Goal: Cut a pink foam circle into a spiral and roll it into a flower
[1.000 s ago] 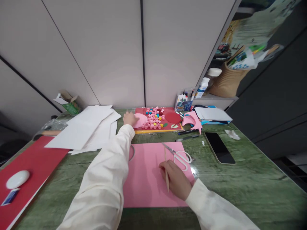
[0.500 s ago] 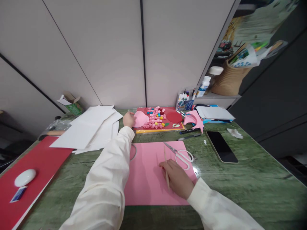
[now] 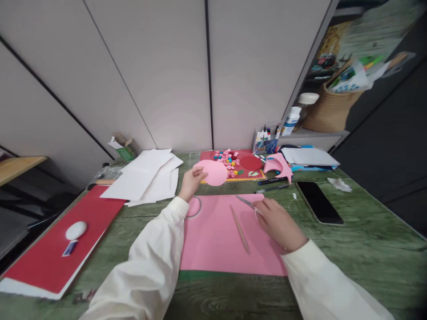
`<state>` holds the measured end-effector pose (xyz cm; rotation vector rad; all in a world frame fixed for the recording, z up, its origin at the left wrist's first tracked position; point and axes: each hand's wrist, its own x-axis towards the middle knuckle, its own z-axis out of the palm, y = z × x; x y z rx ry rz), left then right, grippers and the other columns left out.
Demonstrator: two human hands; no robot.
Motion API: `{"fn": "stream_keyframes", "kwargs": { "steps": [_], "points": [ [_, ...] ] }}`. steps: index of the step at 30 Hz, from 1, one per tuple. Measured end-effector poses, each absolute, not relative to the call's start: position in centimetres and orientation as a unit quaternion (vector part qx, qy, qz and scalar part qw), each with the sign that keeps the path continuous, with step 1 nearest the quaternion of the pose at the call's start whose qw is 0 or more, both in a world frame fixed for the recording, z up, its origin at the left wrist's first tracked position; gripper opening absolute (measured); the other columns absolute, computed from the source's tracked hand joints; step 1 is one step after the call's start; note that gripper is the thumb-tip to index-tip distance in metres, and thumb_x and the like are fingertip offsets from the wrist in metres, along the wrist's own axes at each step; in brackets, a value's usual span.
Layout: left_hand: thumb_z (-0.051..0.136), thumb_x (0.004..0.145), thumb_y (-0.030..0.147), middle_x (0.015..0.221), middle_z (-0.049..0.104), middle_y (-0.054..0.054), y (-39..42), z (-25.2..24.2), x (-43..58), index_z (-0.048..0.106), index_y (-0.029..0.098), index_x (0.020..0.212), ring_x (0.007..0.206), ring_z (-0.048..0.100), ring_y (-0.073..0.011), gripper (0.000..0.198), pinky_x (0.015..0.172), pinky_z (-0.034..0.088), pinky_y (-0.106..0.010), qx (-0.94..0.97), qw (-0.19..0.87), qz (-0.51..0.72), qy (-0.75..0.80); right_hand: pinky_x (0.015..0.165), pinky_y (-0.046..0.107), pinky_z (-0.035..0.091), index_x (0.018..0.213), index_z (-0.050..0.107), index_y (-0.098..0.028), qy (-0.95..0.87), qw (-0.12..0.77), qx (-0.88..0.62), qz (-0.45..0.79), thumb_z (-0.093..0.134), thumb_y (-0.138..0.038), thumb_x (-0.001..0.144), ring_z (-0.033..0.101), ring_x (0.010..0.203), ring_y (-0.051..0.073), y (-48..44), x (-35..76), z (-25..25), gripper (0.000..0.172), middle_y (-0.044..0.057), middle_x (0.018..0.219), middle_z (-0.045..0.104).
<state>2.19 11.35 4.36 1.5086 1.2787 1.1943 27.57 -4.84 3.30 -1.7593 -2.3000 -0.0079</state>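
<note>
My left hand [image 3: 193, 180] pinches the left edge of a pink paper cutout [image 3: 216, 172] with a rounded outline, raised in front of the pile of small pink balls [image 3: 230, 161]. My right hand [image 3: 280, 222] lies over the white handles of a pair of scissors [image 3: 246, 201], its fingers curled on them; the blades point to the upper left. Under the scissors spreads a pink sheet of paper [image 3: 213, 240]. A wooden pencil-like stick [image 3: 240, 231] rests on that sheet. Near my left wrist, a thin grey ring [image 3: 200, 206] lies on the sheet's upper left corner.
White paper sheets [image 3: 143, 173] and a red sheet [image 3: 66, 253] with a white oval object [image 3: 76, 230] lie at left. To the right are pink paper scraps [image 3: 278, 166], pens [image 3: 271, 189] and a phone [image 3: 319, 202]. A marker box [image 3: 265, 142] stands at the back.
My left hand has lifted the pink cutout off the red packet and drawn it nearer. My right hand has let go of the stick, leaving it on the sheet, and moved right onto the scissors.
</note>
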Motion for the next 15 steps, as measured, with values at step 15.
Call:
{"fn": "stream_keyframes", "kwargs": {
  "steps": [15],
  "points": [
    [0.057,0.070,0.030,0.090,0.065,-0.007,2.6,14.3,3.4,0.063,0.015,0.090,0.081,0.058,-0.0161,0.026,0.069,0.044,-0.024,0.615,0.437,0.533,0.383,0.050,0.023,0.034,0.072,0.055,-0.015,-0.718,0.161,-0.638,0.227,0.048,-0.029,0.075,0.054,0.057,0.015,-3.3,30.7,7.7,0.016,0.002,0.063,0.060]
  ]
}}
